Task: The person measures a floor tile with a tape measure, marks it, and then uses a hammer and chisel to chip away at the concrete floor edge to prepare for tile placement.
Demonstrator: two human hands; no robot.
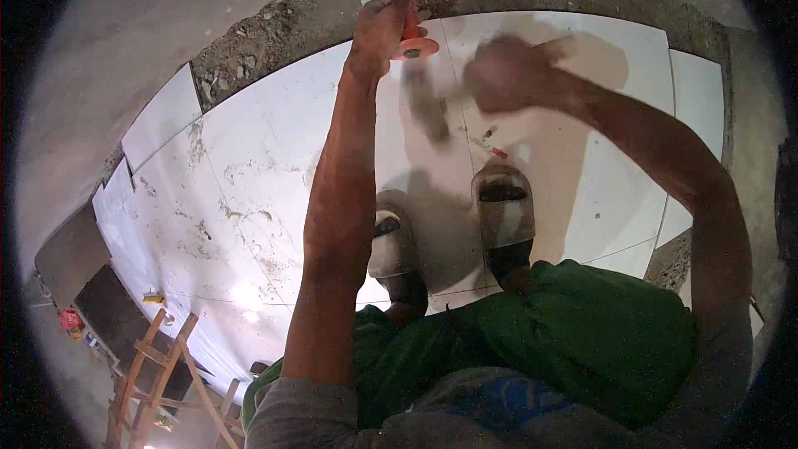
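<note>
My left hand (382, 29) is wrapped round the orange grip of a chisel (418, 48) with a round hand guard. The chisel's shaft points away from me, toward the rough strip (332, 17) along the wall's foot. My right hand (509, 75), smeared by motion, is closed on a hammer (429, 112). Its blurred head hangs over the tiles just nearer to me than the chisel's guard. A small red piece (499, 153) lies on the white tiled floor (274, 133) ahead of my right shoe (505, 208).
Broken rubble fills the strip between tile edge and wall. A loose-looking tile edge (162, 112) shows at the left. A wooden ladder-like frame (158, 366) stands at the lower left, near a small yellow object (153, 297). Dirt marks the left tiles.
</note>
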